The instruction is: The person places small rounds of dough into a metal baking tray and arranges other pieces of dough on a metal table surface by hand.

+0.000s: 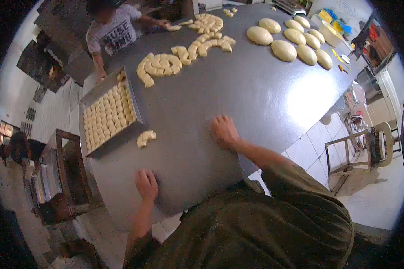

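My left hand (147, 184) rests low on the grey table (188, 103), near its front edge, with the fingers curled down against the top. Farther up and to the right, my right hand (225, 130) is also curled over the surface, knuckles up. Slight blur and the backs of the hands hide whatever may lie under the palms. A short curved row of cut dough pieces (146, 138) lies beyond my left hand. Left of it stands a metal tray (117, 136) filled with rows of small dough balls (107, 114).
Coiled strips of cut dough (161, 65) lie across the far side. Large smooth dough lumps (283, 50) sit at the far right, near a pale tub (331, 36). Another person (114, 31) stands across the table, one hand by the tray, one at the dough.
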Action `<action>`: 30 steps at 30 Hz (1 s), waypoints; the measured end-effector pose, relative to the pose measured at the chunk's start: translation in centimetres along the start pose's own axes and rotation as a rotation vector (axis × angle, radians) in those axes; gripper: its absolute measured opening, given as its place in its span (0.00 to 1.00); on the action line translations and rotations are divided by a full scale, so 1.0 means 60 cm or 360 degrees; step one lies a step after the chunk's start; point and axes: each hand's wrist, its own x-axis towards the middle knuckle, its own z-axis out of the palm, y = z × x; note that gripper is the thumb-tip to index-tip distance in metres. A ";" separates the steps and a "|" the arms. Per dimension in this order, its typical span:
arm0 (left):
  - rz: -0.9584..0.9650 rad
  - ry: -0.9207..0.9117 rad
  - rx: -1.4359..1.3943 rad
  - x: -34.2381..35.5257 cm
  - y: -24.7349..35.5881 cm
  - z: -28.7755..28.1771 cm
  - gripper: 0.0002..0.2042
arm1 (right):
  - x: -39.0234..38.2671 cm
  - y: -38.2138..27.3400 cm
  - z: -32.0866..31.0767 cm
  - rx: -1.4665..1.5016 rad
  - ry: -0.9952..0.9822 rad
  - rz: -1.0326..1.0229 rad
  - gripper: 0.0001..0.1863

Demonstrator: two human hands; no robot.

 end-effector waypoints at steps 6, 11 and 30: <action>-0.0144 0.0146 0.0122 0.037 -0.064 -0.051 0.07 | 0.060 0.030 -0.024 -0.0019 -0.0244 0.0177 0.13; 0.0310 0.0046 -0.0051 -0.005 -0.056 -0.027 0.07 | -0.012 0.002 0.041 -0.0404 -0.0151 -0.0211 0.11; -0.1299 0.0143 0.0692 0.165 -0.277 -0.064 0.39 | 0.055 -0.481 0.017 0.0273 -0.1159 0.0155 0.27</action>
